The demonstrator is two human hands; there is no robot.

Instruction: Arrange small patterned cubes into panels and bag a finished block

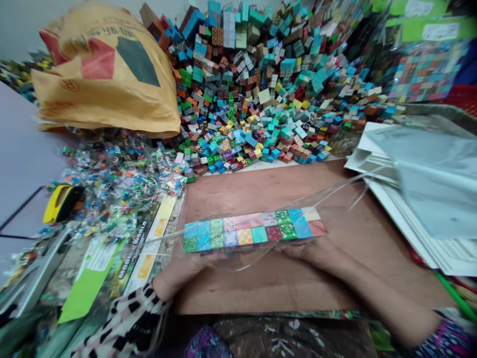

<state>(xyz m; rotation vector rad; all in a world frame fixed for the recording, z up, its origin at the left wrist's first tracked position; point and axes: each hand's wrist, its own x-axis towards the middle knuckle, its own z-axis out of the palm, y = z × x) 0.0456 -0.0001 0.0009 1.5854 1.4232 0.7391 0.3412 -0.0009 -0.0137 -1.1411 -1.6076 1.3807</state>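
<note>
A long block of small coloured cubes [253, 233], packed in two rows on its visible face, is held level over a brown board [261, 293]. Clear plastic film [246, 259] lies around the block and stretches out past both ends. My left hand [188, 266] grips the block's left end from below, partly behind the film. At the other end, my right hand [315, 251] is closed on the block's lower edge. The undersides of both hands' grips are hidden, and motion blurs the picture a little.
A large heap of coloured cubes [261, 99] rises behind the board. A yellow printed sack [108, 94] stands back left, above small clear packets [112, 174]. A yellow-black tool [59, 204] lies left. White panels [402, 209] and plastic bags [439, 169] are stacked right.
</note>
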